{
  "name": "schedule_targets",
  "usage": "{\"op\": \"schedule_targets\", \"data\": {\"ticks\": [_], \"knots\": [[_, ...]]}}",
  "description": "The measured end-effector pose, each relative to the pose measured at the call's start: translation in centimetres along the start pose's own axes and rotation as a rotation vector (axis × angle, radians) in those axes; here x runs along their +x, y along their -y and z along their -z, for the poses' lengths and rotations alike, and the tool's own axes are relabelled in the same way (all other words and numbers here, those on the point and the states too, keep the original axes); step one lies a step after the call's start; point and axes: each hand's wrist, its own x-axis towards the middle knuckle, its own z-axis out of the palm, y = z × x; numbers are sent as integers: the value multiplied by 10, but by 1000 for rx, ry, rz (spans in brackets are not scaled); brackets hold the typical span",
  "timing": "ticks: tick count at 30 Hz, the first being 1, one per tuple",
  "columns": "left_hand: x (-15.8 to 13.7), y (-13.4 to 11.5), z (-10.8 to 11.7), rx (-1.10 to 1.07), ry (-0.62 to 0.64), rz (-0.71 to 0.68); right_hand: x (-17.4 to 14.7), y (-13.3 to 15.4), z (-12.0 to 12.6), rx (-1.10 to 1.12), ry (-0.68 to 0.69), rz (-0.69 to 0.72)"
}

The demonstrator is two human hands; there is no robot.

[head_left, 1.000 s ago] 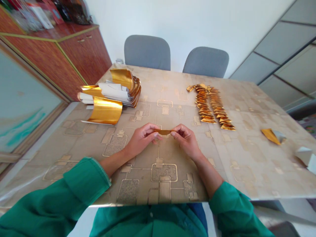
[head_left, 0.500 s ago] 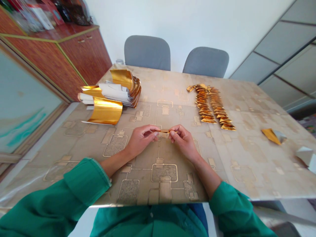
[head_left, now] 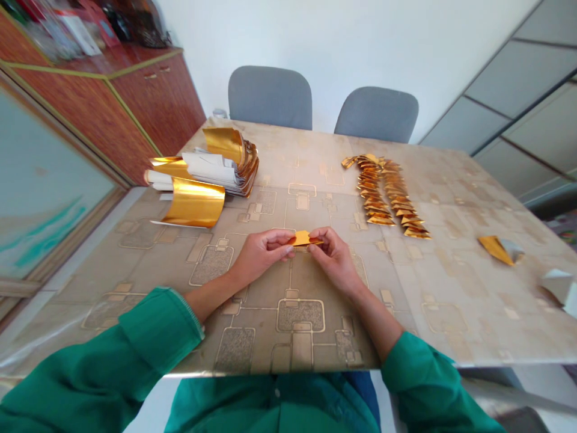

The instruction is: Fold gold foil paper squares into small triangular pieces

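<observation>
Between my two hands is a small piece of folded gold foil paper [head_left: 302,239], just above the patterned tablecloth. My left hand [head_left: 265,249] pinches its left end between thumb and fingers. At the other end, my right hand [head_left: 332,252] pinches it the same way. A broad gold face of the paper shows between the fingertips; both ends are hidden by fingers. To the left lie a curled gold sheet [head_left: 196,201] and a stack of gold and white sheets [head_left: 220,165]. Two rows of folded gold pieces [head_left: 375,195] stand to the right.
The table [head_left: 295,343] has a beige patterned cover. Toward its right side lie a loose gold piece [head_left: 498,248] and a white paper piece [head_left: 559,285]. Two grey chairs [head_left: 270,96] stand behind it, and a wooden cabinet [head_left: 148,102] is at the far left.
The folded gold paper has turned from a thin edge to show a wider gold face. Both hands keep pinching its ends in nearly the same place.
</observation>
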Motion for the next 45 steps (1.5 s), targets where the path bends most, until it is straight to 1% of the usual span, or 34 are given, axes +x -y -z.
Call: {"op": "schedule_targets", "data": {"ticks": [10, 16, 18, 21, 24, 28, 31, 38, 41, 45], "knots": [[-5, 2, -8, 188, -91, -100, 0, -2, -8, -231, -72, 6], [-4, -1, -10, 509, -114, -257, -1, -1, -13, -309, -102, 49], [-3, -2, -12, 565, -126, -284, -2, -2, -14, -333, -109, 55], [-3, -1, -15, 540, -140, -268, -2, -4, -17, -362, -134, 52], [-4, 0, -15, 514, -128, -251, -1, -5, -19, -374, -149, 44], [-4, 1, -13, 553, -123, -322, -2, -4, -19, -349, -130, 42], [-1, 2, -14, 595, -140, -367, -2, -2, -19, -364, -135, 67], [3, 6, -18, 453, -155, -220, -5, -2, -22, -486, -122, 157], [2, 4, -19, 414, -168, -199, -5, -3, -24, -511, -139, 150], [1, 2, -21, 304, -168, -128, -5, -3, -26, -546, -150, 131]]}}
